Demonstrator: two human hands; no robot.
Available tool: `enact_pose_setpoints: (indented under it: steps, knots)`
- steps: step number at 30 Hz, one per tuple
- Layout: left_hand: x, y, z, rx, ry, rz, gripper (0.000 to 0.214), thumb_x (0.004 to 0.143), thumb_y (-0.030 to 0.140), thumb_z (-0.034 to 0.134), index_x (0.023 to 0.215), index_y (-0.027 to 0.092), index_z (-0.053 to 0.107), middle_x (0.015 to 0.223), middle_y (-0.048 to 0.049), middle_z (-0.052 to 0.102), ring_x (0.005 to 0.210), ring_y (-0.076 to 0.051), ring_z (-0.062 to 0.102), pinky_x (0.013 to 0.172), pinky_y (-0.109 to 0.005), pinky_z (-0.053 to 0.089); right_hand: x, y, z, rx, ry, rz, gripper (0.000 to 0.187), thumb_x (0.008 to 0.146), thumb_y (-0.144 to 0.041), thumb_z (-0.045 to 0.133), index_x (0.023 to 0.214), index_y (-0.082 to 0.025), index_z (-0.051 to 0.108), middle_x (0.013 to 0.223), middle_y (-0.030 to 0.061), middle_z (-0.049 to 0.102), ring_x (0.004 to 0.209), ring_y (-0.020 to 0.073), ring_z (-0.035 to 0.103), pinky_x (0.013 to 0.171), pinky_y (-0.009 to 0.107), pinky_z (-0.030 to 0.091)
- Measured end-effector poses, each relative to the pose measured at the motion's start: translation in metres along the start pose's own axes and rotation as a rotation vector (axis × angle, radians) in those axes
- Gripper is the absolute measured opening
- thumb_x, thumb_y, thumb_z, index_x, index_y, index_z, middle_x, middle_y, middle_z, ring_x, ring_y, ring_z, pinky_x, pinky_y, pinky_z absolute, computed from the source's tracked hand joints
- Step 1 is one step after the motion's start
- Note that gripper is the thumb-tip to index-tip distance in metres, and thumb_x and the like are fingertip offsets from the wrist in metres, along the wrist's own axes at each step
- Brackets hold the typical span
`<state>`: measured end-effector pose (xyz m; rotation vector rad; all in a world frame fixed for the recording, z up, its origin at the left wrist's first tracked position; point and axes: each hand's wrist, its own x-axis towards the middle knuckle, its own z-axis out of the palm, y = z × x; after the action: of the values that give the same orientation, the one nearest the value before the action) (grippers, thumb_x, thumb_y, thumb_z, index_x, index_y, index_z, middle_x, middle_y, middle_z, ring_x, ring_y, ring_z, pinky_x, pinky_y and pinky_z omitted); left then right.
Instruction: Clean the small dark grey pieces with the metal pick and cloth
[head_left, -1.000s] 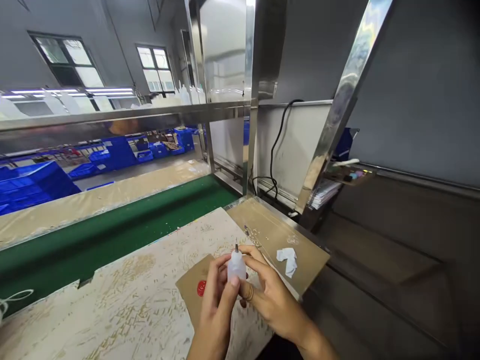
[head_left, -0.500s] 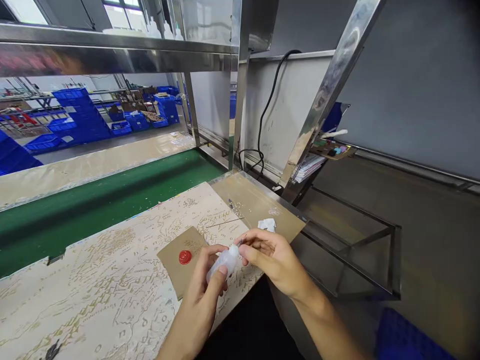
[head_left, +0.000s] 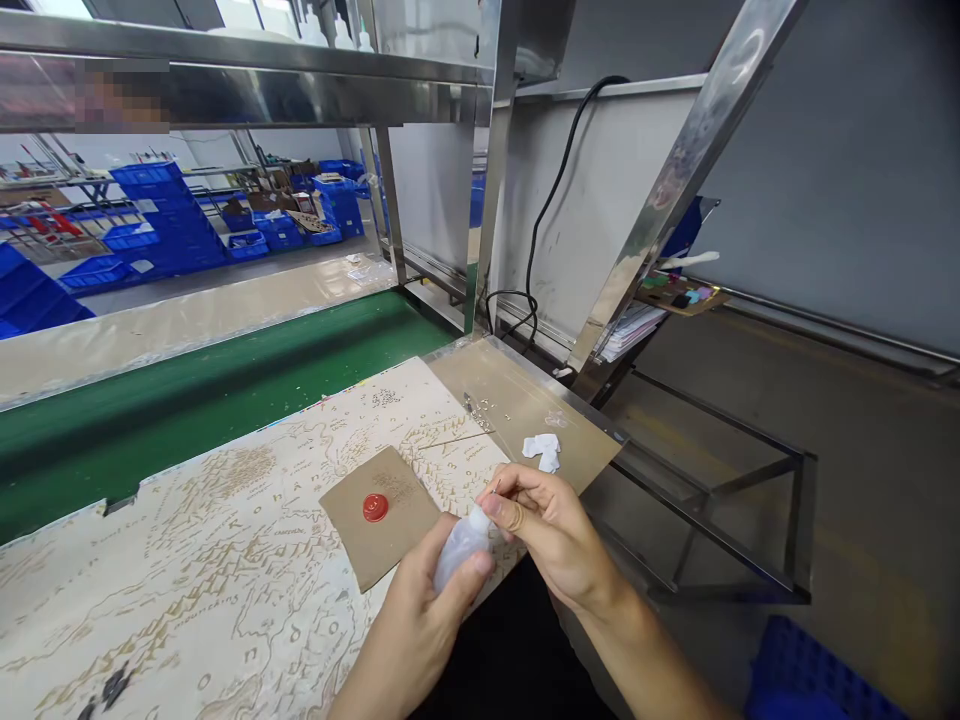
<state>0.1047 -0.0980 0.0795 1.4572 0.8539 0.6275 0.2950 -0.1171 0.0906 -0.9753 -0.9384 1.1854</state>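
The left hand (head_left: pixel 420 630) has its grip closed around a translucent white plastic squeeze bottle (head_left: pixel 463 552), which sits tilted with its narrow end up and to the right. It is held in the air over the desk (head_left: pixel 225 570), whose map-printed cover shows beneath it. The right hand (head_left: pixel 551 530) has its grip pressed together, thumb and forefinger pinching a thin pin (head_left: pixel 495 488) right at the bottle's narrow end. The fingers hide exactly where the pin meets the bottle.

Just left of the bottle, a brown cardboard square (head_left: pixel 397 515) lies on the desk with a red bottle cap (head_left: pixel 376 508) on it. Up and to the right of the bottle is a larger cardboard sheet (head_left: pixel 525 400), carrying a crumpled white tissue (head_left: pixel 541 452) and a scatter of tiny pale specks (head_left: pixel 478 410). Beyond the bottle run a green conveyor belt (head_left: pixel 187 390) and a steel shelf frame (head_left: pixel 487 200), with a black cable (head_left: pixel 551 230) behind it. Stacked blue plastic crates (head_left: pixel 165 220) stand farther off.
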Motion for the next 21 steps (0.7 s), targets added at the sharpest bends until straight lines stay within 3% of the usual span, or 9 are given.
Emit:
enact_pose_setpoints:
  steps: [5,11,15,18,21]
  knots:
    - [0.001,-0.009,0.002,-0.152,-0.087,-0.070,0.063,0.106,0.081,0.062,0.111,0.018,0.068,0.076,0.0031,0.050,0.065,-0.014,0.040,0.061,-0.027,0.035,-0.001,0.001,-0.001,0.022,-0.004,0.051,0.034,0.086,-0.044,0.103,0.083,-0.019,0.079,0.073,-0.0030,0.065,0.064,0.0107,0.050,0.063,0.026,0.040]
    - [0.000,-0.020,0.012,0.338,0.265,0.077,0.044,0.109,0.066,0.068,0.117,0.023,0.070,0.096,-0.0077,0.077,0.084,-0.028,0.071,0.081,-0.037,0.052,0.000,0.013,0.003,-0.024,0.152,0.051,0.043,0.077,-0.046,0.107,0.077,-0.019,0.075,0.072,-0.0032,0.064,0.068,0.0122,0.052,0.066,0.028,0.039]
    - [0.003,-0.040,0.020,0.460,0.488,0.171,0.045,0.104,0.067,0.073,0.123,0.026,0.073,0.106,-0.0139,0.081,0.093,-0.037,0.077,0.083,-0.040,0.055,-0.001,0.021,0.008,0.036,0.224,-0.004,0.047,0.080,-0.051,0.105,0.073,-0.019,0.072,0.070,-0.0032,0.063,0.067,0.0120,0.049,0.066,0.029,0.038]
    - [0.006,-0.045,0.022,0.357,0.413,0.187,0.049,0.101,0.074,0.073,0.113,0.026,0.076,0.104,-0.0141,0.080,0.082,-0.032,0.076,0.076,-0.036,0.057,-0.003,0.020,0.006,0.091,0.184,-0.003,0.050,0.081,-0.053,0.104,0.073,-0.020,0.069,0.065,-0.0045,0.061,0.061,0.0107,0.046,0.062,0.028,0.036]
    - [0.008,-0.041,0.023,0.231,0.285,0.128,0.054,0.102,0.078,0.070,0.105,0.024,0.075,0.086,-0.0077,0.076,0.068,-0.025,0.069,0.069,-0.033,0.057,-0.007,0.014,0.001,0.129,0.131,0.037,0.052,0.079,-0.056,0.105,0.076,-0.020,0.067,0.060,-0.0061,0.058,0.056,0.0093,0.045,0.059,0.027,0.034]
